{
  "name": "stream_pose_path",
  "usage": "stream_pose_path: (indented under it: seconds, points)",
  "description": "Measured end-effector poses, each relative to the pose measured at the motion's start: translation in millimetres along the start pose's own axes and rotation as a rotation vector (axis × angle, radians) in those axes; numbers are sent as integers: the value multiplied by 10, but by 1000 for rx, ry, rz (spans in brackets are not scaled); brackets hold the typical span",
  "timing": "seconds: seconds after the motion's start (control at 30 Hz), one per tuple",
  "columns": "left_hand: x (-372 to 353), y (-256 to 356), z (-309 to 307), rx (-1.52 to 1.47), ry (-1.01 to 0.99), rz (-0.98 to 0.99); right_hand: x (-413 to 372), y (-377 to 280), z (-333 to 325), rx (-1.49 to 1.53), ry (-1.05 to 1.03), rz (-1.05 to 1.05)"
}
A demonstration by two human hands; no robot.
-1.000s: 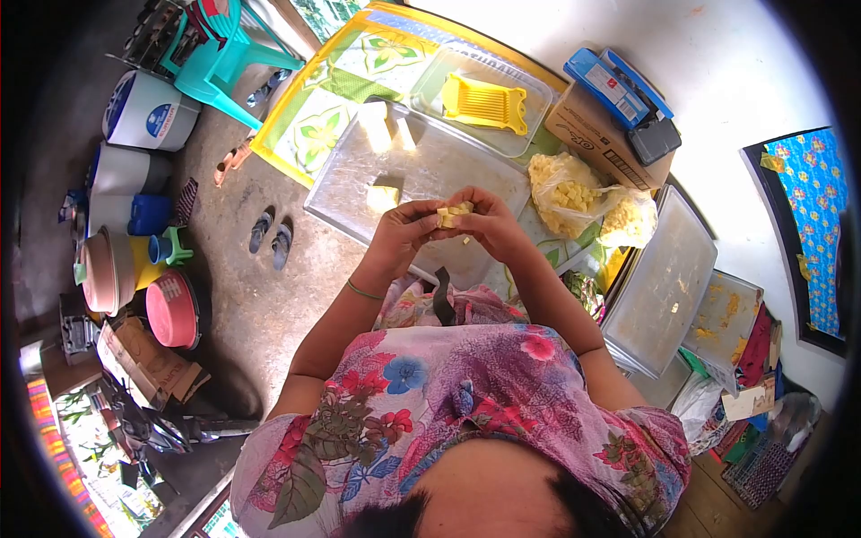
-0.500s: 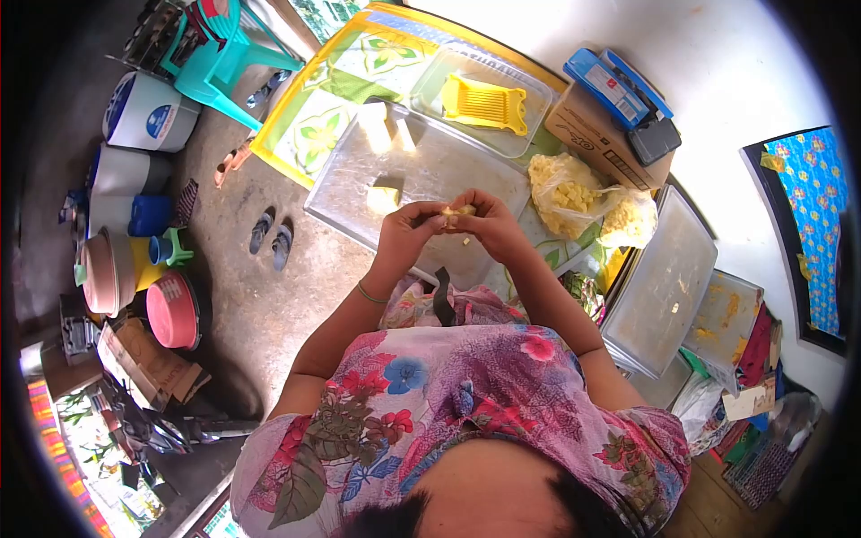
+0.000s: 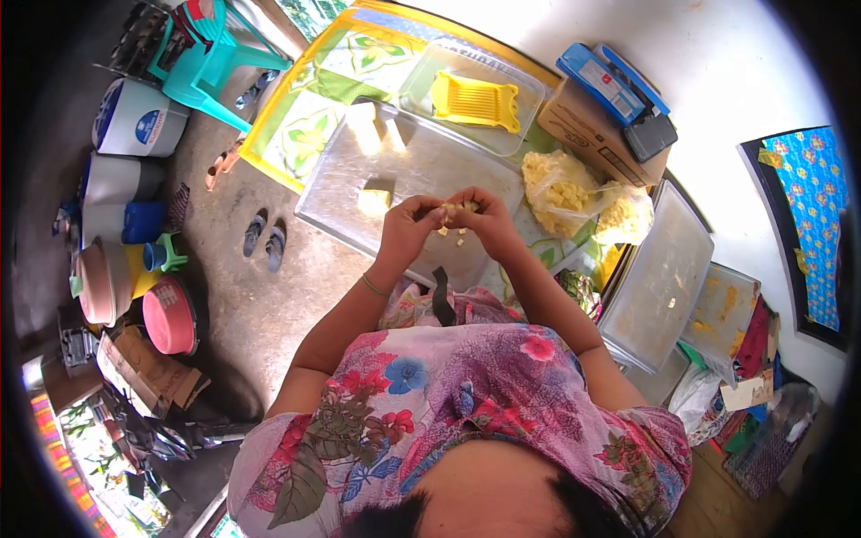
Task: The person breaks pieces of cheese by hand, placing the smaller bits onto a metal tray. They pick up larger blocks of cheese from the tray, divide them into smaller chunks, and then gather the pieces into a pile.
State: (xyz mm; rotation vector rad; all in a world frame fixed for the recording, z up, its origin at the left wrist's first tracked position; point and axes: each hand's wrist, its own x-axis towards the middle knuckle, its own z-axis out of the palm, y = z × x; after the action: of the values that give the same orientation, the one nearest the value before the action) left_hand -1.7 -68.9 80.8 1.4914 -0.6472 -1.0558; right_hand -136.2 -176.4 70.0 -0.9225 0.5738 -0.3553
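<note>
Fingertips of my left hand (image 3: 413,226) and my right hand (image 3: 489,224) meet around a small pale-yellow lump (image 3: 456,208), both hands pinching it. Its exact kind does not show, and the fingers partly cover it. Small crumbs (image 3: 461,241) of the same colour appear just below it. Under the hands lies a wide metal tray (image 3: 336,195). A pale-yellow block (image 3: 375,202) rests on the tray, left of my left hand. Farther back on the tray are bright whitish shapes (image 3: 365,128), too glaring to make out.
Behind the tray, a yellow plastic rack (image 3: 475,99) sits in a clear container (image 3: 417,90). Plastic bags of yellow pieces (image 3: 558,193) stand to the right, near a cardboard box (image 3: 592,130). More metal trays (image 3: 659,278) lean at the right. Slippers (image 3: 275,248) lie on the floor.
More crumbs show below the fingers, and the lump looks more broken up. Both hands stay together over the tray. The whole view has shifted slightly.
</note>
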Motion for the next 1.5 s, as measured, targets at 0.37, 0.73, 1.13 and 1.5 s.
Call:
stream_pose_path:
  seconds: [0.37,0.73,1.13,1.5]
  points:
    - [453,-1023,-212,566,64,96,411,743,-977,-514,297,101]
    - [672,-1138,-11,836,-190,388,391,657,-742,-1290,270,-30]
    - [575,-900,-27,1123,-460,398,264,724,-576,-1186,197,-109]
    - [448,-1070,-57,1036,-361,425,199,933,-500,-1436,110,-104]
